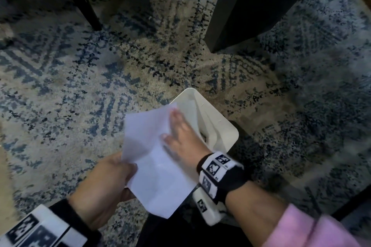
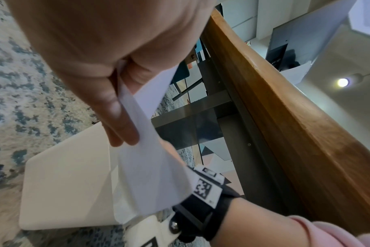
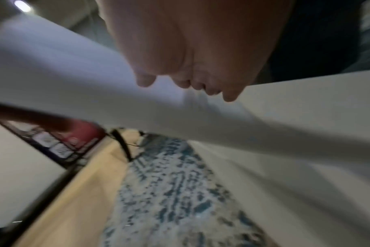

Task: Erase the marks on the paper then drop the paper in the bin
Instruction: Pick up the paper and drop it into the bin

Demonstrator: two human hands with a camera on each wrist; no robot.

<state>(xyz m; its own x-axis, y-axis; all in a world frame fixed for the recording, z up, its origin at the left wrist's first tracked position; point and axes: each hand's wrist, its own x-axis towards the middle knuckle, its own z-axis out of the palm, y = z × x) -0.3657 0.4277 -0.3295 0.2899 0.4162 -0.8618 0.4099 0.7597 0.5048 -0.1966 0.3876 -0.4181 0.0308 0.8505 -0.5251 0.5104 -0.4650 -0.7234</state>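
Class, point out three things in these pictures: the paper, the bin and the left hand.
paper [image 1: 152,158], head view, flat middle of the sheet.
bin [image 1: 226,126], head view, right rim of the white tub.
left hand [image 1: 104,184], head view, back of the hand.

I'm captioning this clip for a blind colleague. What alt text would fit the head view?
Two hands hold a white sheet of paper above an open white bin on a blue-and-beige patterned rug. The left hand grips its near edge; the right hand lies on top, fingers extended.
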